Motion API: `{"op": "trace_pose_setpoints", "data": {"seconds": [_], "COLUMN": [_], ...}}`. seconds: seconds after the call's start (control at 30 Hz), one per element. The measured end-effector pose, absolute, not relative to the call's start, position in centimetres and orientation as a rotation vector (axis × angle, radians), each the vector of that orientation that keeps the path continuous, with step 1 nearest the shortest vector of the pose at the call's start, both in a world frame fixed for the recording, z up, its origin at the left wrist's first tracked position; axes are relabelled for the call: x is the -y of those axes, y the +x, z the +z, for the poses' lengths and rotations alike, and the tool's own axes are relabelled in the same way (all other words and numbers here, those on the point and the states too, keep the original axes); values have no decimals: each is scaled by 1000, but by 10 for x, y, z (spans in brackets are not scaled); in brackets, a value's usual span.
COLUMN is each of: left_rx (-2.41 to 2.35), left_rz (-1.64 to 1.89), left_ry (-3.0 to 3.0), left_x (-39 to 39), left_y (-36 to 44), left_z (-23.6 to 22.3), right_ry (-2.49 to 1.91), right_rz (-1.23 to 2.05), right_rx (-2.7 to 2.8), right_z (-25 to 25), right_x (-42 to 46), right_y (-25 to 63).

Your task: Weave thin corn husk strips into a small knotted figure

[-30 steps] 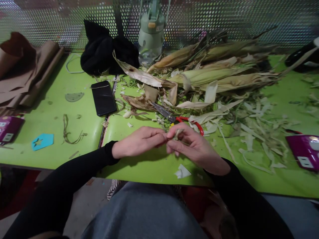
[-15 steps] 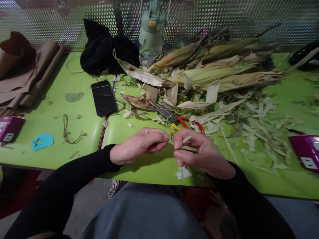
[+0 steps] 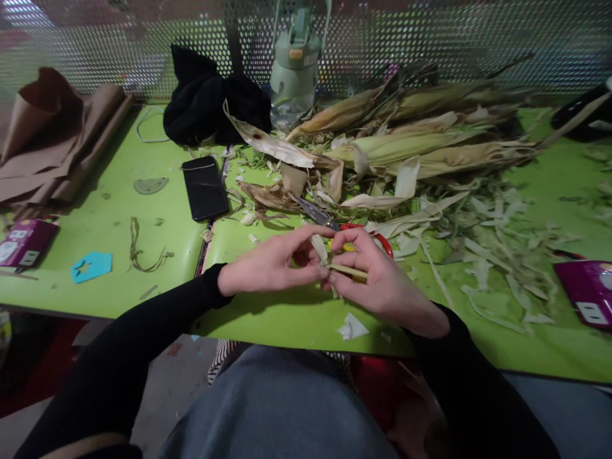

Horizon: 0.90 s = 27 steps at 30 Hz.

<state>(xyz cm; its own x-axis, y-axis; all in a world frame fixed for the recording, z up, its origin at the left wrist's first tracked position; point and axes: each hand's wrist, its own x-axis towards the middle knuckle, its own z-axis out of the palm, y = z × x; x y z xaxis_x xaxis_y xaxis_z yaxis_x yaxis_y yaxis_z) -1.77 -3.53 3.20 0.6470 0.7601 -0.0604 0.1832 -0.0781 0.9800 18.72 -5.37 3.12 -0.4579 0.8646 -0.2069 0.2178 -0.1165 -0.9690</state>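
Observation:
My left hand (image 3: 272, 264) and my right hand (image 3: 377, 277) meet over the near edge of the green table (image 3: 287, 319). Both pinch a small strip of pale corn husk (image 3: 329, 261) between their fingertips; the strip is partly folded or rolled. Just beyond my fingers lie red-handled scissors (image 3: 354, 229), their blades pointing left and their handles partly hidden by my right hand. A pile of unshucked corn ears (image 3: 411, 143) lies further back, with torn husk scraps (image 3: 482, 242) scattered to the right.
A black phone (image 3: 205, 188) lies left of the husks. A black cloth (image 3: 210, 102) and a pale green bottle (image 3: 294, 64) stand at the back by a perforated screen. Brown paper (image 3: 52, 140), purple boxes (image 3: 26, 242) (image 3: 586, 290), a blue star cutout (image 3: 90, 266) and a white scrap (image 3: 351, 328) are around.
My hands have drawn together again after parting slightly, and the left fingers now reach over the husk strip. The view shifted a little to the left.

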Motion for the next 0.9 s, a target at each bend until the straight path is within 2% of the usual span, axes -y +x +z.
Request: {"op": "trace_pose_setpoints", "data": {"seconds": [0.23,0.33,0.5,0.73,0.9], "left_rx": [-645,-617,-666,-505,-666], "left_rz": [662,691,870,638,713], "left_ry": [877,736,835,909,1262], "left_x": [32,33,34,29,32], "left_y": [-13,-11,-7,-14,-15], "left_z": [18,16,12,10,16], "right_ry": [-1257,-1259,-1332,-1326,-1320], "right_rz": [1426,1439,1543,1518,1554], "right_rx": [1373,1355,1594,1754,1758], "right_z": [29,27,28,29,27], "right_x": [47,45,45,47,49], "right_y": [188,189,189,190,189]}}
